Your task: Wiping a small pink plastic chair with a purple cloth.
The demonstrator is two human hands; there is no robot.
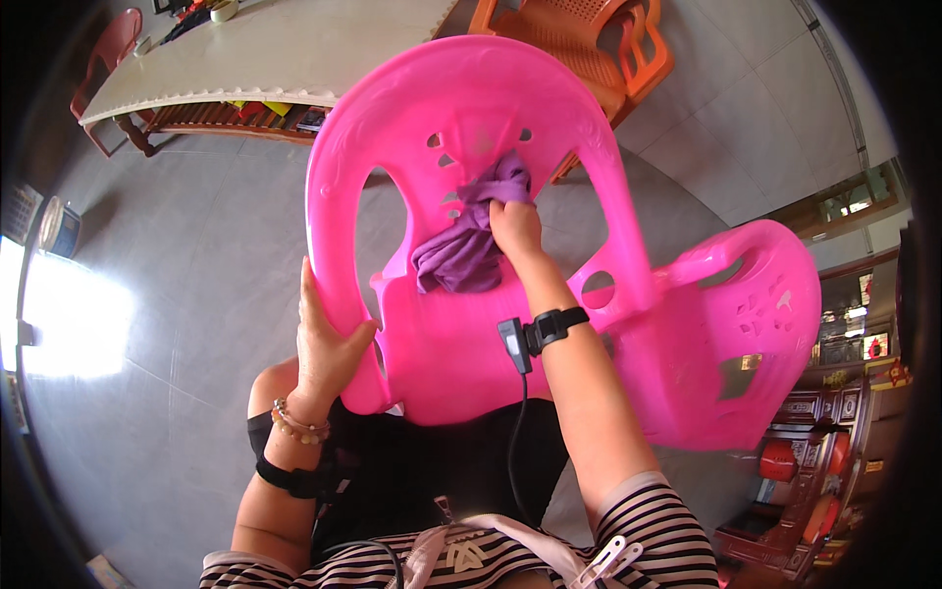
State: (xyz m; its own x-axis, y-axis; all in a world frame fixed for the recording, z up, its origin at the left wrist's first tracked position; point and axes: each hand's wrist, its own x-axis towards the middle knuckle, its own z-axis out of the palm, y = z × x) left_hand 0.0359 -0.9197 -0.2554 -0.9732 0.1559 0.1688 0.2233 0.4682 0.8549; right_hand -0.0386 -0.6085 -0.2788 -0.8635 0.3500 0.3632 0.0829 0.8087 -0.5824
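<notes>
A pink plastic chair (461,358) is tipped toward me, its seat near my lap and its rounded back with cut-out holes pointing away. My left hand (332,344) grips the chair's left armrest, thumb on the inner side and fingers along the outer edge. Bunched in my right hand (513,228) is a purple cloth (459,257), pressed against the chair's backrest. Part of the cloth hangs loose to the left of my fist. The fingertips of the right hand are hidden in the folds.
A second pink chair (726,324) stands close on the right. Beyond are an orange chair (564,44) and a long pale table (265,59) with a shelf beneath. A bucket (61,229) sits at far left on the grey tiled floor (186,324). Dark wooden furniture (800,471) is at right.
</notes>
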